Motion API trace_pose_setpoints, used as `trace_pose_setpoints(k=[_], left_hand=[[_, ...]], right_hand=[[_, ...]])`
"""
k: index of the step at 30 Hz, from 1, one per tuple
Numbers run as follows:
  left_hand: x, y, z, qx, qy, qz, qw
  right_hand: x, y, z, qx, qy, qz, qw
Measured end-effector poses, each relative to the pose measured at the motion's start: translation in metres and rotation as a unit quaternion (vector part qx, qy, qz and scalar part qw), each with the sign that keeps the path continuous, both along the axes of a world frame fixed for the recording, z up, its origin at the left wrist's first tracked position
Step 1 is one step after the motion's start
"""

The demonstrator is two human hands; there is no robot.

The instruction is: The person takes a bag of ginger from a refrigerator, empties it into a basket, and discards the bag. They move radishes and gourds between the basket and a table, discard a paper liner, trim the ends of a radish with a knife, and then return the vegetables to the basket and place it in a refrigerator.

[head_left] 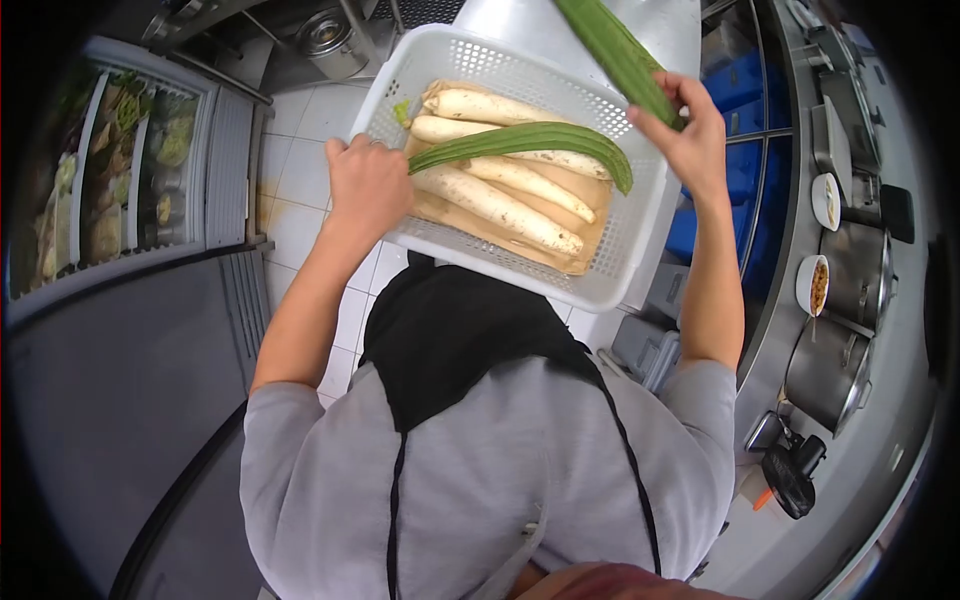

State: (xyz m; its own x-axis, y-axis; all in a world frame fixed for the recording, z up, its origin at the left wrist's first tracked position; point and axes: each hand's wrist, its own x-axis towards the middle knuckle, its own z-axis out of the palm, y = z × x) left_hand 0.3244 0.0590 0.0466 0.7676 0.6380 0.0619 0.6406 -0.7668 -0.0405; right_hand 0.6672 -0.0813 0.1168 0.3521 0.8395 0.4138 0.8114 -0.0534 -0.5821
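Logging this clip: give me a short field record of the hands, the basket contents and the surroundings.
left hand: grips the rim of the white basket
right hand: holds a long green gourd, raised above the basket
in basket: white radishes on brown paper, second green gourd lying across them
surroundings: steel pots at the right, tiled floor below

gourd (520,142) across radishes (500,205) blocks basket (620,270) mid; free strip at far rim; pots (825,375) crowd rt counter (900,450).
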Motion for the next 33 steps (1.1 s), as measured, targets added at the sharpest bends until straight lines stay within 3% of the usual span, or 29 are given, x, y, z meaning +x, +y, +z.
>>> trace_pose_setpoints(k=[1, 2, 4, 6, 7, 10, 11, 14, 15, 18, 21, 23, 26, 27, 30, 33], left_hand=[[-0.002, 0.001, 0.004, -0.015, 0.019, -0.006, 1.0], [-0.005, 0.004, 0.006, -0.088, -0.11, 0.053, 0.989], [-0.012, 0.015, 0.006, -0.219, -0.359, 0.165, 0.892], [-0.039, 0.045, -0.01, -0.43, -0.584, 0.217, 0.653], [-0.043, 0.04, 0.006, -0.513, -0.645, 0.201, 0.53], [-0.057, 0.036, -0.001, -0.545, -0.56, 0.094, 0.616], [-0.057, 0.03, 0.002, -0.506, -0.499, 0.086, 0.698], [-0.051, 0.008, 0.022, -0.397, -0.323, 0.016, 0.859], [-0.047, 0.002, 0.031, -0.261, -0.233, -0.037, 0.936], [-0.034, -0.014, 0.036, -0.196, -0.128, -0.009, 0.972], [-0.025, -0.018, 0.024, -0.238, -0.187, -0.017, 0.953], [-0.017, -0.023, 0.017, -0.225, -0.171, -0.019, 0.959], [-0.011, -0.015, 0.002, -0.218, -0.096, -0.043, 0.97], [-0.009, -0.01, 0.0, -0.218, -0.103, -0.052, 0.969], [-0.001, -0.002, 0.003, -0.22, -0.094, -0.066, 0.969], [0.001, -0.004, 0.011, -0.214, -0.044, -0.07, 0.973]], right_hand=[[-0.012, -0.01, -0.002, -0.01, -0.059, 0.009, 0.998], [-0.023, -0.019, -0.005, -0.019, -0.117, 0.017, 0.993], [-0.045, -0.032, -0.019, -0.06, -0.153, 0.017, 0.986], [-0.063, -0.039, -0.034, -0.083, -0.187, 0.014, 0.979], [-0.069, -0.043, -0.043, -0.118, -0.182, 0.026, 0.976], [-0.075, -0.05, -0.059, -0.204, -0.211, 0.068, 0.954], [-0.073, -0.051, -0.065, -0.236, -0.194, 0.073, 0.949], [-0.068, -0.052, -0.071, -0.248, -0.214, 0.119, 0.937], [-0.066, -0.05, -0.071, -0.232, -0.223, 0.113, 0.94], [-0.067, -0.043, -0.066, -0.187, -0.252, 0.058, 0.948], [-0.068, -0.037, -0.068, -0.165, -0.26, -0.016, 0.951], [-0.063, -0.034, -0.074, -0.179, -0.238, -0.019, 0.955], [-0.053, -0.032, -0.063, -0.312, -0.181, 0.077, 0.93], [-0.049, -0.036, -0.063, -0.265, -0.156, 0.102, 0.946], [-0.033, -0.018, -0.034, -0.27, 0.042, 0.08, 0.958], [0.006, 0.01, -0.03, -0.158, -0.051, -0.016, 0.986]])
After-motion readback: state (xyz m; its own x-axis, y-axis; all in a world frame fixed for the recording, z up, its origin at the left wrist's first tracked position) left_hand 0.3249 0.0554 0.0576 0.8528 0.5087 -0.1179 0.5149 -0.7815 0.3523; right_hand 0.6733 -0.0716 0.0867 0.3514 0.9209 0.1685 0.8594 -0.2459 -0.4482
